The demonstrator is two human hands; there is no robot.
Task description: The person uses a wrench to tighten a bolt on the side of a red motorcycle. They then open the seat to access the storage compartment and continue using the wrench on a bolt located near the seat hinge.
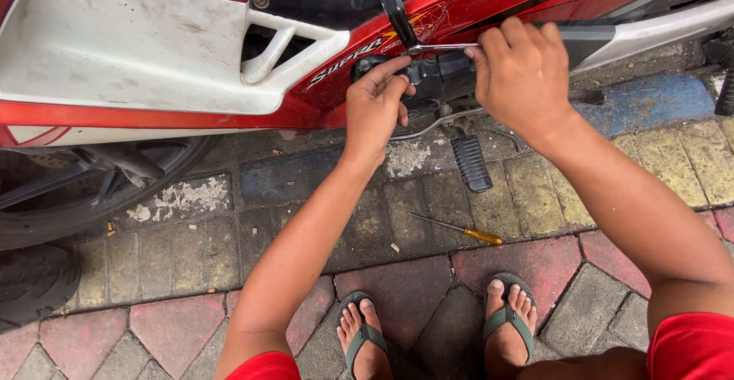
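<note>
A red and white motorcycle stands sideways at the top of the view. My right hand grips a thin metal wrench whose end points left at the black engine part under the red fairing. My left hand rests its fingertips on the left side of that black part, just below the wrench end. A black kick lever slants down to the same spot. A ribbed black footpeg sticks out below my hands.
A screwdriver with a yellow handle lies on the paving bricks in front of my feet. My feet in green sandals stand on red pavers. The rear tyre is at left, another tyre below it.
</note>
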